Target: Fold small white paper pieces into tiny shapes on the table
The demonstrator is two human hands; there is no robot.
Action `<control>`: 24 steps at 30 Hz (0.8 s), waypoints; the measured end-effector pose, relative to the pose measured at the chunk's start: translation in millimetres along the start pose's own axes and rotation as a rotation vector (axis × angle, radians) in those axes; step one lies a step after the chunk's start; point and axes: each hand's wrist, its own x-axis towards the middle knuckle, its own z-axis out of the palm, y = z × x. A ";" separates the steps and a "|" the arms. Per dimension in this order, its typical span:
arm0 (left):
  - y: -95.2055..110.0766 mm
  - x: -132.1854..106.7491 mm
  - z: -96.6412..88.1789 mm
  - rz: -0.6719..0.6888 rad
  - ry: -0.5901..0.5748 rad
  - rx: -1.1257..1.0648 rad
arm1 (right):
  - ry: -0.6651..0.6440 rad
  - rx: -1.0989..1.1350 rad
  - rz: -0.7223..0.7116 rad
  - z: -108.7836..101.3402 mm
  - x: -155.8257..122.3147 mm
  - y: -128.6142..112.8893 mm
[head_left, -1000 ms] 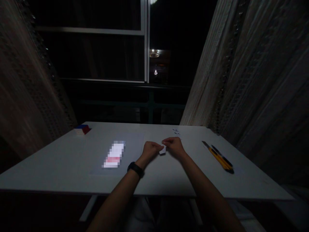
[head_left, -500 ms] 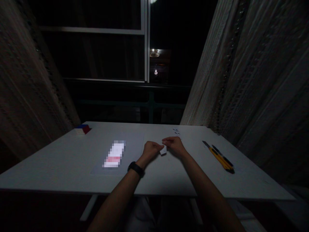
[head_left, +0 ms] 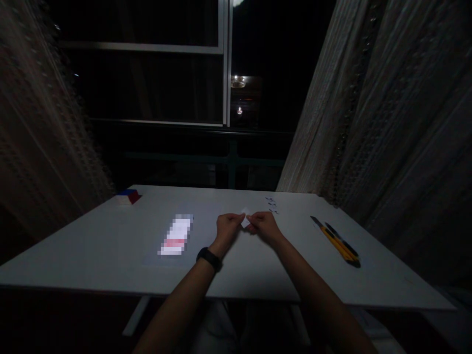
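Between my two hands is a small white piece of paper [head_left: 245, 222], pinched from both sides above the white table [head_left: 254, 275]. My left hand [head_left: 228, 227] closes thumb and fingers on its left edge; a dark band sits on that wrist. My right hand [head_left: 266, 225] grips the right edge, fingertips close to the left thumb. Just beyond the right hand lie several small paper pieces with dark marks [head_left: 272, 204] in a short column. Shadow hides fine detail on the held paper.
A yellow utility knife [head_left: 339, 244] and a dark pen-like tool [head_left: 341, 238] lie to the right. On the left, a lit phone with a blurred screen [head_left: 176, 235] rests on a pale sheet [head_left: 153, 259]. A coloured puzzle cube [head_left: 128, 196] stands at the far left corner. Curtains [head_left: 313, 108] flank the window.
The paper has been raised and turned between my fingers, and my right hand has shifted slightly down to its side. The view has moved a little; the marked pieces show more fully.
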 end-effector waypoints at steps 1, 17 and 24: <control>-0.1 -0.2 -0.2 0.009 0.004 0.013 | 0.026 -0.046 -0.037 1.4 -0.7 -0.2; 5.5 -1.6 1.4 -0.011 0.006 -0.014 | 0.086 -0.261 -0.195 -0.4 -2.0 0.3; 12.0 -4.0 3.5 -0.084 0.007 -0.175 | 0.071 -0.216 -0.191 -2.3 -1.8 1.4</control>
